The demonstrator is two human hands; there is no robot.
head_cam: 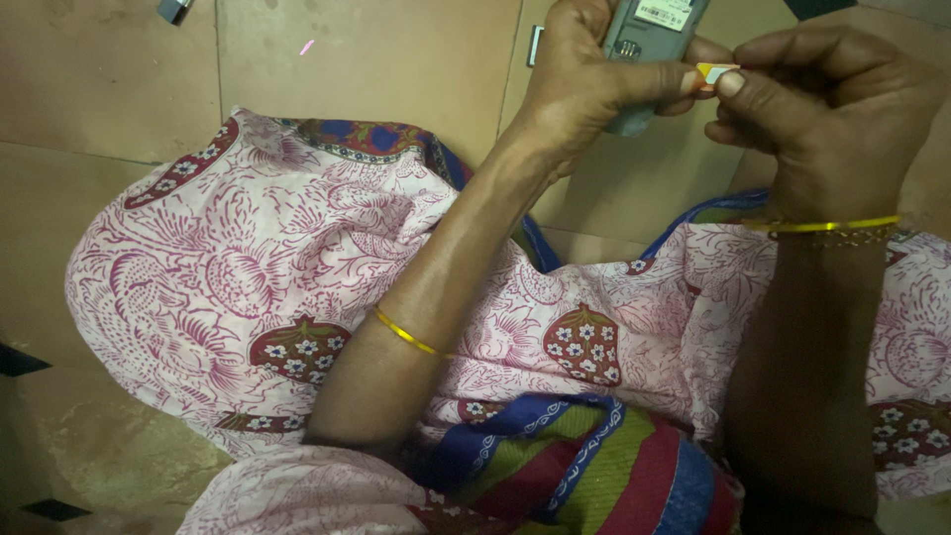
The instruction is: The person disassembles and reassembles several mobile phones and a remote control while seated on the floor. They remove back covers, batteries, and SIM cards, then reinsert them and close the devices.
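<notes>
Left hand (584, 74) grips a grey plastic open-backed mobile phone (649, 45) while right hand (827, 99) pinches a small white and orange card (715, 73) against its edge.

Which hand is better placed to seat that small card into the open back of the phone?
Probably the right hand: its fingertips already pinch the small card beside the phone. The left hand grips the phone, steadying it.

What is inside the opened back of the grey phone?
In the grey phone held by the left hand: a white label and small metal contacts. The fingers cover its lower part. The right hand pinches a small card beside it.
</notes>
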